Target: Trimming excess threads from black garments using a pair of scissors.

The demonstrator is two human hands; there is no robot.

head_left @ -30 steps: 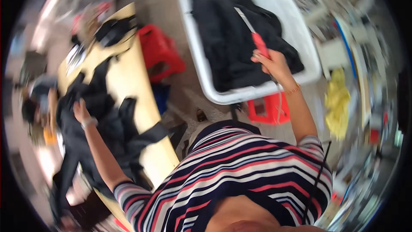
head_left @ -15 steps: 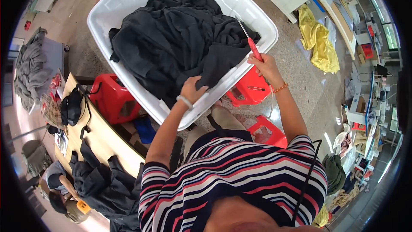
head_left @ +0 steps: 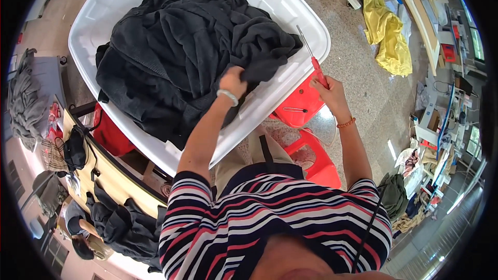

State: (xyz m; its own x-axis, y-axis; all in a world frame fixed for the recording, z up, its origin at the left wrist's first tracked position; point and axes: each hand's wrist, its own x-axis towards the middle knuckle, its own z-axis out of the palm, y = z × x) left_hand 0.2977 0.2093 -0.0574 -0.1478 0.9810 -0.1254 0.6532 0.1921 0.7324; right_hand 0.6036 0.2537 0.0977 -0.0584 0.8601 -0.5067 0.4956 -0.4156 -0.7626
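Tool with a red handle and slim metal shaft [head_left: 315,64] points forward and slightly left, its long axis slanting across the right corner of a white plastic tub [head_left: 320,36]. The right hand's [head_left: 332,97] fingers close around the handle, with the shaft projecting beyond them. Inside the tub, the left hand's [head_left: 233,82] fingers bend against crumpled black cloth [head_left: 176,41]; whether they pinch it I cannot tell. The near rim runs between both hands; speckled grey floor [head_left: 377,119] spreads to the right.

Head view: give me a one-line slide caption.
Left hand on dark cloth in a white tub, right hand holding a red-handled tool.
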